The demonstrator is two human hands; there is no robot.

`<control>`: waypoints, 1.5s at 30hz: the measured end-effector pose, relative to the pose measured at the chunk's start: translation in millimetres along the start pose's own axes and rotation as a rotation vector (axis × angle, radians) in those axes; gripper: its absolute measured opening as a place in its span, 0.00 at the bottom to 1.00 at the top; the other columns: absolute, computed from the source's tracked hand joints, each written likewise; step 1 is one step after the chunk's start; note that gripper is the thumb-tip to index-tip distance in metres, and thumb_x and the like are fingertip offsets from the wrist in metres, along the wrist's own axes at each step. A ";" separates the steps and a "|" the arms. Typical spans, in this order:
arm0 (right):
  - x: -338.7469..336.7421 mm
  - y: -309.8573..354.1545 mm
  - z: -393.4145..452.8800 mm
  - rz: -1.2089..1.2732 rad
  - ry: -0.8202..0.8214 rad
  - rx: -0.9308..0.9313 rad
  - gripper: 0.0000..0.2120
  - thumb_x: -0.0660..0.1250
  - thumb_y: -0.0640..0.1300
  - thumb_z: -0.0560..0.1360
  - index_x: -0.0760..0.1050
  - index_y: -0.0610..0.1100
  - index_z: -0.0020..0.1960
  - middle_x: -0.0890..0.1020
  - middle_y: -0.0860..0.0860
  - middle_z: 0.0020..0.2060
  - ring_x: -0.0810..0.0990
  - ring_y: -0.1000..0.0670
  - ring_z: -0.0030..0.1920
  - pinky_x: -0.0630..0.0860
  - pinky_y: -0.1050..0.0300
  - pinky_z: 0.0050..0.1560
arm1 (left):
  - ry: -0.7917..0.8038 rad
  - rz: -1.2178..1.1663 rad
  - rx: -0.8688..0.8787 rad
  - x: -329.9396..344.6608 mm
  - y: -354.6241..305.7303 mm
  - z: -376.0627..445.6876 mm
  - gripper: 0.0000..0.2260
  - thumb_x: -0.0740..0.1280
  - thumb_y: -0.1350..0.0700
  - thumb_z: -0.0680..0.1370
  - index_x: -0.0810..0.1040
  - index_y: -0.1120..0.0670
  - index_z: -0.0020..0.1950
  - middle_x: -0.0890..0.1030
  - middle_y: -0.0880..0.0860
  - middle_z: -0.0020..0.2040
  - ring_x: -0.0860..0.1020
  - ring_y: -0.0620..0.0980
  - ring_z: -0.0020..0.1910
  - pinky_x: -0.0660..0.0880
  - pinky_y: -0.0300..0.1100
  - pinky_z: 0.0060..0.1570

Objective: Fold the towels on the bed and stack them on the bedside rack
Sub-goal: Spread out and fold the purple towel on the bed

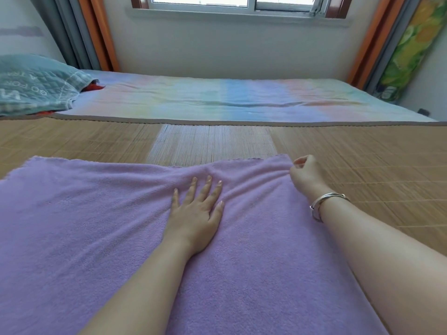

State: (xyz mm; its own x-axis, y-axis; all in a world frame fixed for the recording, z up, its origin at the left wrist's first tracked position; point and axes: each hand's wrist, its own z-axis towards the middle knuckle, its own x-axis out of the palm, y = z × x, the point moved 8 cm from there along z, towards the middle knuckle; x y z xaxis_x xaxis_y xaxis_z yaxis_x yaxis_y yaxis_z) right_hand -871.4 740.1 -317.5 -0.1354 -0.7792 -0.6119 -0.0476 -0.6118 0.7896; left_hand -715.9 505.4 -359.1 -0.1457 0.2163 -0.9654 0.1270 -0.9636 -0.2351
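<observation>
Bed (242, 97): fills the view from 9 to 3 o'clock; its far edge meets the wall under the window (229, 3), its right edge slopes down toward 3 o'clock.
Bamboo mat (362, 165): covers the near half of the bed; bare stretches lie at 12 and from 2 to 4 o'clock of the towel.
Striped sheet (217, 97): pastel bands beyond the mat's bound edge, at 12 o'clock.
Purple towel (84, 226): spread flat on the mat, from the left edge of view through the bottom; its far hem runs from 10 to 1 o'clock, with wrinkles fanning between the two hands.
Pillow (33, 85): teal, at 10 o'clock, well apart from the towel.
Left hand (196, 213): palm down near the towel's middle, fingers straight and spread, pressing the cloth.
Right hand (306, 175): at 1 o'clock, fingers curled, pinching the towel's far right corner; a silver bangle (324, 204) circles the wrist.
</observation>
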 end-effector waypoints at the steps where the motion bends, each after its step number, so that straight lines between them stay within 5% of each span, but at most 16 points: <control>1: -5.5 -3.2 0.3 -0.050 -0.027 0.006 0.14 0.63 0.40 0.74 0.71 0.38 0.59 0.77 0.43 0.56 0.76 0.41 0.57 0.71 0.50 0.60 | 0.005 0.008 -0.005 0.6 0.1 0.3 0.26 0.37 0.37 0.77 0.40 0.36 0.76 0.40 0.38 0.77 0.37 0.46 0.77 0.35 0.58 0.73; 3: -10.1 -13.3 3.0 -0.155 -0.032 0.051 0.21 0.65 0.46 0.74 0.71 0.33 0.62 0.76 0.37 0.59 0.74 0.38 0.60 0.71 0.48 0.60 | 0.024 0.020 -0.017 1.7 0.9 0.3 0.28 0.37 0.37 0.75 0.40 0.35 0.76 0.40 0.38 0.77 0.37 0.47 0.77 0.36 0.59 0.73; 7: 2.9 -13.1 -4.5 -0.298 0.162 -0.006 0.16 0.62 0.51 0.75 0.72 0.39 0.37 0.74 0.39 0.41 0.73 0.42 0.43 0.67 0.54 0.39 | 0.044 0.035 -0.018 2.7 0.0 1.2 0.24 0.41 0.39 0.80 0.41 0.35 0.76 0.40 0.38 0.77 0.38 0.48 0.77 0.37 0.61 0.73; 10: -9.8 -7.8 -5.6 -0.289 0.015 -0.107 0.13 0.59 0.46 0.79 0.73 0.37 0.44 0.79 0.32 0.47 0.77 0.36 0.49 0.66 0.52 0.43 | 0.052 0.056 -0.010 2.7 -0.7 1.5 0.24 0.41 0.39 0.80 0.40 0.35 0.76 0.40 0.38 0.77 0.38 0.48 0.77 0.38 0.62 0.73; 15: -26.7 -15.0 -39.7 -0.046 0.163 0.025 0.22 0.61 0.49 0.79 0.64 0.42 0.29 0.69 0.46 0.27 0.69 0.45 0.29 0.68 0.55 0.31 | 0.184 0.193 -0.059 2.5 -2.5 4.2 0.24 0.40 0.39 0.80 0.37 0.37 0.76 0.39 0.41 0.78 0.38 0.52 0.78 0.38 0.64 0.71; 18: -55.0 -31.8 -102.0 0.126 0.439 0.201 0.13 0.63 0.45 0.78 0.71 0.40 0.38 0.76 0.44 0.33 0.77 0.46 0.30 0.76 0.60 0.26 | 0.251 0.178 -0.156 -5.9 -20.7 -1.7 0.23 0.43 0.46 0.83 0.43 0.41 0.78 0.43 0.47 0.79 0.42 0.57 0.78 0.42 0.65 0.72; 21: -85.3 -49.9 -171.2 0.073 0.681 0.238 0.10 0.64 0.45 0.78 0.73 0.38 0.52 0.79 0.43 0.38 0.79 0.49 0.31 0.77 0.59 0.29 | 0.218 -0.069 -0.105 -12.5 -64.7 -22.0 0.23 0.52 0.55 0.81 0.59 0.46 0.76 0.55 0.52 0.79 0.53 0.57 0.77 0.54 0.63 0.72; 27: -123.7 -85.0 -283.2 0.065 0.864 0.211 0.09 0.65 0.43 0.76 0.78 0.38 0.52 0.79 0.49 0.36 0.77 0.54 0.31 0.71 0.63 0.28 | 0.274 -0.334 0.035 -19.8 -179.3 -110.9 0.19 0.61 0.46 0.77 0.75 0.50 0.66 0.74 0.52 0.67 0.71 0.55 0.67 0.68 0.49 0.65; 31: -145.9 -97.7 -337.3 0.129 0.853 0.167 0.17 0.68 0.46 0.68 0.79 0.39 0.54 0.85 0.46 0.47 0.84 0.46 0.46 0.81 0.50 0.48 | 0.305 -0.263 -0.015 -29.8 -225.4 -147.8 0.25 0.63 0.38 0.75 0.73 0.53 0.64 0.73 0.55 0.60 0.74 0.57 0.59 0.73 0.50 0.57; 33: -161.0 -99.2 -360.0 0.195 0.816 0.151 0.15 0.69 0.43 0.68 0.79 0.42 0.54 0.85 0.46 0.50 0.83 0.47 0.52 0.78 0.45 0.57 | 0.379 -0.253 -0.049 -32.2 -241.4 -167.8 0.25 0.66 0.39 0.73 0.71 0.54 0.61 0.74 0.55 0.59 0.77 0.57 0.55 0.75 0.48 0.51; 38: -180.2 -90.5 -387.1 0.211 0.772 0.132 0.15 0.69 0.45 0.68 0.78 0.48 0.55 0.84 0.48 0.50 0.83 0.48 0.52 0.79 0.45 0.56 | 0.403 -0.239 -0.097 -57.4 -244.5 -187.4 0.19 0.62 0.63 0.73 0.65 0.51 0.62 0.76 0.56 0.52 0.80 0.59 0.47 0.80 0.48 0.43; 42: -176.4 -52.6 -397.8 0.145 0.749 0.088 0.10 0.64 0.41 0.73 0.78 0.48 0.53 0.84 0.47 0.49 0.83 0.49 0.46 0.79 0.55 0.45 | 0.275 -0.385 -0.181 -112.4 -204.8 -186.4 0.11 0.60 0.67 0.73 0.77 0.56 0.51 0.80 0.60 0.52 0.80 0.57 0.39 0.80 0.45 0.38; 45: -160.4 1.7 -406.0 0.150 0.738 -0.028 0.12 0.62 0.39 0.73 0.78 0.47 0.53 0.83 0.49 0.47 0.80 0.52 0.44 0.78 0.55 0.47 | 0.208 -0.508 -0.265 -151.0 -152.2 -189.6 0.10 0.62 0.65 0.75 0.82 0.59 0.51 0.80 0.58 0.50 0.78 0.55 0.40 0.80 0.46 0.41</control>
State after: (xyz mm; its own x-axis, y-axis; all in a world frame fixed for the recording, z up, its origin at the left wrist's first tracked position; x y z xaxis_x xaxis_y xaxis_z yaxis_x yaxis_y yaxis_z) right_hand -447.9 808.8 -236.6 0.5599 -0.7375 -0.3777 -0.0542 -0.4875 0.8715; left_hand -527.2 649.1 -198.9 -0.0606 0.6906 -0.7207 0.3360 -0.6658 -0.6662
